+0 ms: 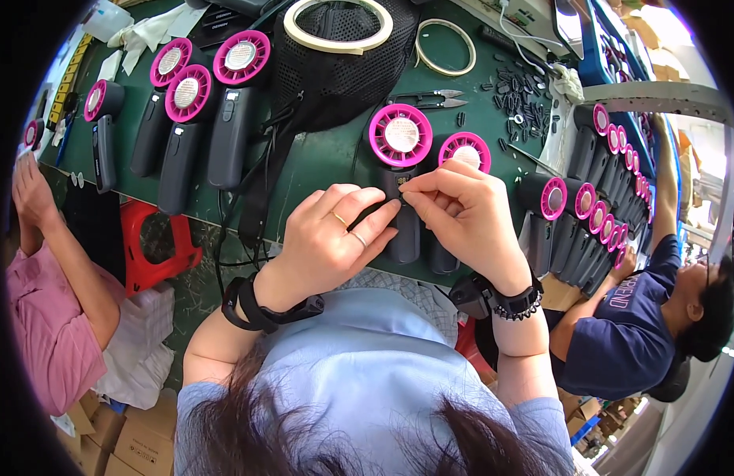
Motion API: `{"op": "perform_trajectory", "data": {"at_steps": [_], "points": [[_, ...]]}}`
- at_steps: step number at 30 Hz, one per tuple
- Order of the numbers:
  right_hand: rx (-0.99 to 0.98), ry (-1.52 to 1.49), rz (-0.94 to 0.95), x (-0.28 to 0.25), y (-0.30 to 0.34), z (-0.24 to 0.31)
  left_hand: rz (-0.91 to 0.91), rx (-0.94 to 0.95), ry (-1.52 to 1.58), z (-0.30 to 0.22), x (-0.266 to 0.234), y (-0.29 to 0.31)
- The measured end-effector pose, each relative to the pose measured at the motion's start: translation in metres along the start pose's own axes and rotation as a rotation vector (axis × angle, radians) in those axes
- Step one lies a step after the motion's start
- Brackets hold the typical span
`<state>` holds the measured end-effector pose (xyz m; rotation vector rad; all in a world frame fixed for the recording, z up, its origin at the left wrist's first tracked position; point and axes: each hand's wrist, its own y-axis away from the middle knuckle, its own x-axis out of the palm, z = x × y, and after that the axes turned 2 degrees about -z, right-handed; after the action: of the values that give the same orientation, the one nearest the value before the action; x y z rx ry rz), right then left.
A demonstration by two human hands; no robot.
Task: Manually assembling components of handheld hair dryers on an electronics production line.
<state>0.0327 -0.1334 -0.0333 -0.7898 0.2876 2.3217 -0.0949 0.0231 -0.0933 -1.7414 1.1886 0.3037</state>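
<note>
A dark grey handheld fan (403, 226) with a magenta grille and round silver centre lies before me on the green table. My left hand (326, 236) is on its left side, fingers stretched and apart, with fingertips at the handle near the small display. From the right, my right hand (474, 216) pinches thumb and forefinger together over the handle beside that display; whatever is between them is too small to make out. Partly behind the right hand lies a second fan (466, 149) of the same kind. Small scissors-like thread snips (430, 99) lie just beyond the first fan.
Several similar fans (228, 139) lie at left; rows of them (583, 202) stand at right. Small black parts (519, 99) are scattered at the back right. Tape rolls (446, 47) and a black mesh bag (335, 79) lie at the back. Co-workers sit on both sides.
</note>
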Motion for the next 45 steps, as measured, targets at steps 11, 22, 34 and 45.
{"op": "perform_trajectory", "data": {"at_steps": [11,22,34,45], "points": [[-0.142,0.087,-0.099,0.007,0.005,-0.010,-0.005,0.052,-0.055,0.003,0.005,0.008],[-0.340,0.168,-0.148,0.011,0.006,-0.020,-0.025,0.113,-0.119,0.010,0.005,0.007],[-0.431,0.194,-0.097,0.004,0.004,-0.026,-0.001,0.100,-0.157,0.007,0.002,0.005],[-0.068,-0.041,0.019,-0.005,-0.003,-0.011,0.019,0.085,-0.145,0.006,0.000,0.005]]}}
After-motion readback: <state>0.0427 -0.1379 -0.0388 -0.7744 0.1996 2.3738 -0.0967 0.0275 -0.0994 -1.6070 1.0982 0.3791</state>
